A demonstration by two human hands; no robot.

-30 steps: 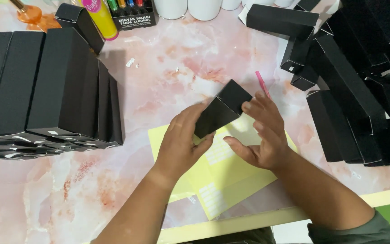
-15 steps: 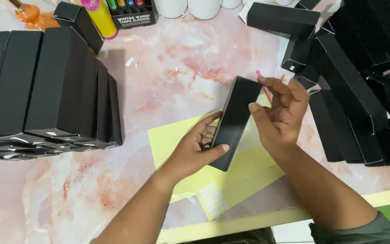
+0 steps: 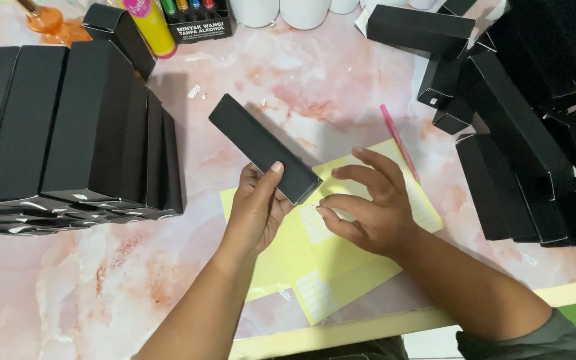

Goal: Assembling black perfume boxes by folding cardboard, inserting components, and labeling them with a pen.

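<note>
My left hand (image 3: 256, 208) grips the near end of a long black box (image 3: 261, 147), which slants up and to the left above the pink marble table (image 3: 315, 87). My right hand (image 3: 368, 207) hovers just right of the box with its fingers spread and curled, holding nothing. Under both hands lie yellow sheets (image 3: 331, 263) carrying white labels. A thin pink stick (image 3: 400, 141) rests on the table by the sheets' far right corner.
A row of black boxes (image 3: 68, 127) stands at the left. More black boxes (image 3: 521, 127) are heaped at the right. At the back are a yellow bottle (image 3: 148, 27), a dark pack of small bottles (image 3: 198, 20), white cups (image 3: 281, 12) and an orange glass bottle (image 3: 41, 17).
The black box swung from between both hands to the left hand alone and now points up-left. The right hand let go and dropped towards the yellow sheets.
</note>
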